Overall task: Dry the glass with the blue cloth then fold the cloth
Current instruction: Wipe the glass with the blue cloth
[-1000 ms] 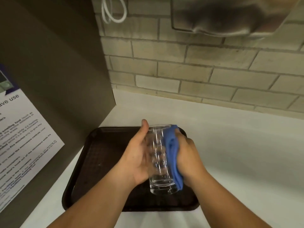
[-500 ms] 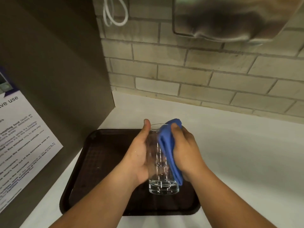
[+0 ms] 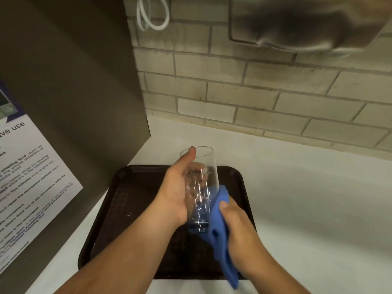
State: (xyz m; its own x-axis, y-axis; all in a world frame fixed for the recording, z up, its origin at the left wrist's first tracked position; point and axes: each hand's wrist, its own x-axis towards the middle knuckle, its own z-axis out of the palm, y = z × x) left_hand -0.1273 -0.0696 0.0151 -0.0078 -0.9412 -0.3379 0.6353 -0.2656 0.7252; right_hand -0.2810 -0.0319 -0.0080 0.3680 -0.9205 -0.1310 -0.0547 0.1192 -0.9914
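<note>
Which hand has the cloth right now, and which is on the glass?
The right hand grips the blue cloth, pressed against the lower side of the glass. The left hand holds the glass bare.

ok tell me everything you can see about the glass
The glass is a tall, clear tumbler with a thin open rim and a thicker base, widening slightly toward the top. It is held above the dark tray, tilted a little, mouth up. The left hand wraps its left side, thumb near the rim. The right hand presses the blue cloth against its lower right side and base. It looks empty.
</note>
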